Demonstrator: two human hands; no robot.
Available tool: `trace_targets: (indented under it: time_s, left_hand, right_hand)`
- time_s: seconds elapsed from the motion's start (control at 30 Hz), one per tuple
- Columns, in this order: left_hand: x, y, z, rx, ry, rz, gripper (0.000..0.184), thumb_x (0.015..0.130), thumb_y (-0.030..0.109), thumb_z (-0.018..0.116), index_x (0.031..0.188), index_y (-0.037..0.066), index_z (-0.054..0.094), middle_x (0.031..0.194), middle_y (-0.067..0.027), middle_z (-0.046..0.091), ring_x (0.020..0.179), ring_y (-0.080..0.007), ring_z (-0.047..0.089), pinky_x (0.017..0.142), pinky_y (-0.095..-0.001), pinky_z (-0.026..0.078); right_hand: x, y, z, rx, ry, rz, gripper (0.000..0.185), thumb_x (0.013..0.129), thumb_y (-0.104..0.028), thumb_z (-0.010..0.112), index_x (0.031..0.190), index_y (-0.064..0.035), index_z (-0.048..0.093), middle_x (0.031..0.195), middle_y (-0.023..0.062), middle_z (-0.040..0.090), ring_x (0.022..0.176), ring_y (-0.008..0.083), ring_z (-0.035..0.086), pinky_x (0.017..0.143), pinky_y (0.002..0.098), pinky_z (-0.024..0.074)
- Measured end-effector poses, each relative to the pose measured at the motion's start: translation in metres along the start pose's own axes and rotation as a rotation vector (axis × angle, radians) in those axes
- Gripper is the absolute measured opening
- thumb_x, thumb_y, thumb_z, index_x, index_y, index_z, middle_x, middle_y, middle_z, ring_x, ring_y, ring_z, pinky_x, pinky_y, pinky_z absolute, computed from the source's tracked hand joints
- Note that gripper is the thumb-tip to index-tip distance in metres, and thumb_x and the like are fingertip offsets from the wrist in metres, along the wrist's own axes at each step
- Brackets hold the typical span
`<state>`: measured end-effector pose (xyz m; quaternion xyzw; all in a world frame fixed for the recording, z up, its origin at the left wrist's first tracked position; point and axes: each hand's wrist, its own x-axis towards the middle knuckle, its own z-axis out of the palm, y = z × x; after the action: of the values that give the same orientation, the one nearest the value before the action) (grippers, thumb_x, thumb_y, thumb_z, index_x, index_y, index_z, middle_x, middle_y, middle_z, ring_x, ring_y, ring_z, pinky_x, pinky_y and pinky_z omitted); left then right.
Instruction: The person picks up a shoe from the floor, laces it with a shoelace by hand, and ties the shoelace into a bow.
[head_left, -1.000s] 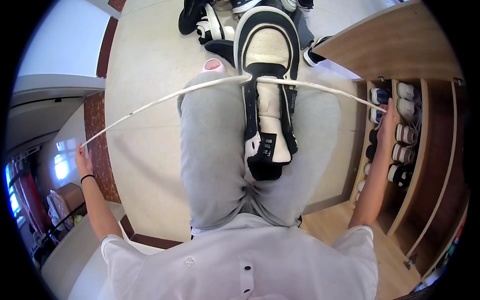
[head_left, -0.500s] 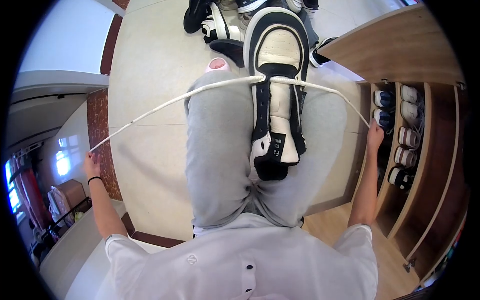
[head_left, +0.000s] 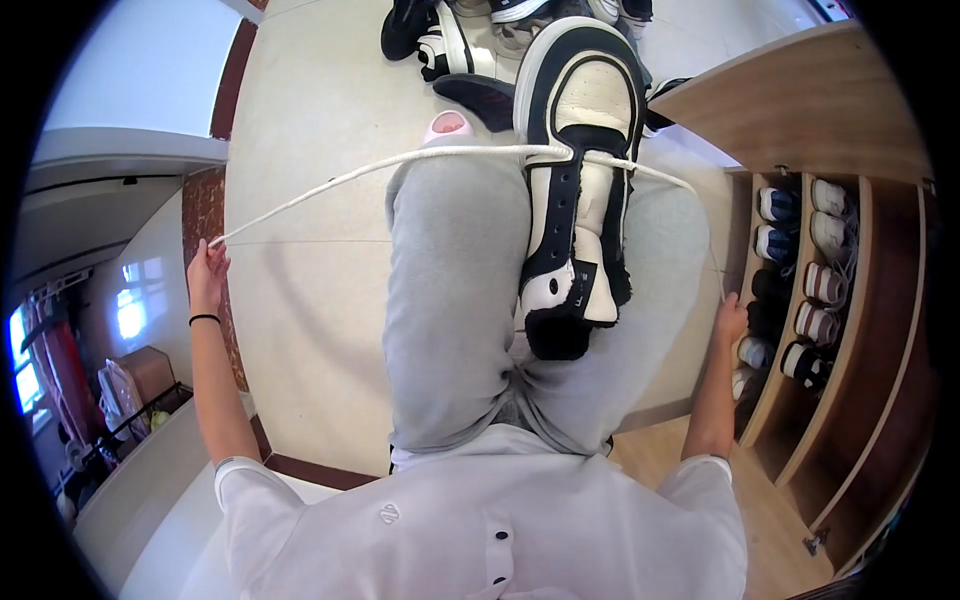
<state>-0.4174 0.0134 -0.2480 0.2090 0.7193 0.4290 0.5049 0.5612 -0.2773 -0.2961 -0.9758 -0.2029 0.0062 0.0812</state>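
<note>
A black and cream shoe lies on my thighs with its toe pointing away from me and its opening near my lap. One long white lace passes through the lowest eyelets and stretches out to both sides. Out at the far left, my left hand pinches one lace end between its fingertips. My right hand, closed beside my right thigh, holds the other end. That right part of the lace bends down over the knee. The shoe's tongue and dark label show between the open side flaps.
An open wooden cabinet with several pairs of shoes stands at the right, its door swung outward. More shoes lie on the floor ahead. A dark insole is near my pink slipper. A cardboard box sits at the left.
My left hand has moved up and slightly right, while my right hand has come down and inward. The right part of the lace now hangs more bent. The shoe has shifted right and tilted a little.
</note>
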Motion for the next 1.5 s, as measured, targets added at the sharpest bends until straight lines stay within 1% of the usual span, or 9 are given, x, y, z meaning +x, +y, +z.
trace_targets:
  time_s: [0.2,0.5,0.57,0.67,0.8,1.0,1.1,1.23,1.5]
  left_hand:
    - [-0.017,0.037,0.083,0.446,0.026,0.268,0.043,0.103,0.039,0.061,0.127,0.004,0.07,0.12,-0.0037,0.07,0.108,-0.0102,0.063,0.091,-0.0276,0.05]
    - [-0.138,0.137,0.283,-0.003,-0.655,0.595,0.036,0.112,0.037,0.038,0.098,0.008,0.054,0.107,-0.0148,0.071,0.119,-0.0275,0.064,0.11,-0.0461,0.045]
    - [-0.162,0.147,0.317,-0.078,-0.865,0.609,0.035,0.112,0.039,0.039,0.101,0.009,0.054,0.081,-0.0034,0.059,0.091,-0.0181,0.067,0.087,-0.0346,0.054]
    - [-0.202,0.162,0.359,-0.166,-1.092,0.403,0.04,0.111,0.039,0.042,0.111,0.004,0.06,0.068,0.0069,0.032,0.057,-0.0029,0.036,0.049,-0.0209,0.033]
    - [-0.248,0.167,0.399,0.112,-1.081,0.641,0.039,0.11,0.036,0.045,0.12,0.004,0.065,0.07,0.0078,0.035,0.056,-0.0011,0.033,0.052,-0.0171,0.028]
    - [-0.277,0.16,0.427,0.497,-1.089,0.959,0.027,0.098,0.014,0.069,0.12,-0.002,0.071,0.102,-0.0042,0.074,0.087,-0.0074,0.064,0.08,-0.0226,0.052]
    - [-0.289,0.16,0.432,0.534,-1.099,1.018,0.025,0.098,0.014,0.07,0.116,-0.002,0.072,0.095,-0.0031,0.074,0.083,-0.0063,0.063,0.077,-0.0217,0.052]
    - [-0.3,0.161,0.429,0.592,-1.074,1.1,0.024,0.095,0.01,0.071,0.117,0.001,0.073,0.093,-0.0044,0.073,0.083,-0.0053,0.064,0.073,-0.0216,0.053]
    - [-0.298,0.158,0.432,0.597,-1.085,1.465,0.014,0.09,0.005,0.071,0.104,0.002,0.073,0.09,-0.0071,0.07,0.078,-0.0157,0.065,0.07,-0.0295,0.053]
  right_hand:
    - [0.006,-0.039,0.005,-0.012,-0.079,-0.496,0.043,0.098,-0.041,0.057,0.104,-0.0023,0.073,0.102,0.0188,0.073,0.095,0.0406,0.067,0.091,0.0475,0.0502]
    - [-0.09,-0.305,-0.163,0.996,-0.393,-0.889,0.023,0.098,-0.02,0.064,0.109,-0.0012,0.069,0.107,0.0067,0.069,0.109,0.0178,0.063,0.1,0.0299,0.0444]
    - [-0.11,-0.335,-0.19,0.949,-0.513,-1.138,0.022,0.093,-0.019,0.068,0.107,-0.0018,0.068,0.109,0.007,0.067,0.111,0.0178,0.061,0.101,0.0306,0.0433]
    - [-0.124,-0.354,-0.212,0.805,-0.737,-1.228,0.022,0.09,-0.019,0.071,0.104,-0.0022,0.066,0.107,0.0058,0.065,0.109,0.0178,0.059,0.098,0.032,0.0441]
    - [-0.117,-0.351,-0.211,0.69,-0.779,-1.3,0.022,0.088,-0.019,0.072,0.102,-0.0033,0.064,0.103,0.0048,0.063,0.105,0.0181,0.058,0.095,0.0326,0.0443]
    - [-0.122,-0.354,-0.209,0.646,-0.83,-1.2,0.018,0.09,-0.018,0.07,0.098,-0.0044,0.061,0.1,0.0038,0.061,0.102,0.0172,0.055,0.088,0.0321,0.0447]
    - [-0.121,-0.352,-0.214,0.669,-0.569,-1.481,0.015,0.092,-0.016,0.067,0.095,-0.0038,0.059,0.094,0.0029,0.061,0.094,0.0156,0.055,0.081,0.0315,0.0453]
    - [-0.144,-0.332,-0.257,0.925,-0.703,-1.146,0.012,0.095,-0.014,0.063,0.096,-0.0028,0.058,0.074,0.0018,0.057,0.072,0.0145,0.055,0.072,0.0277,0.0446]
    - [-0.189,-0.262,-0.311,0.253,-0.996,-1.026,0.011,0.092,-0.011,0.068,0.1,-0.0038,0.067,0.072,0.0073,0.065,0.067,0.0257,0.063,0.066,0.0324,0.0494]
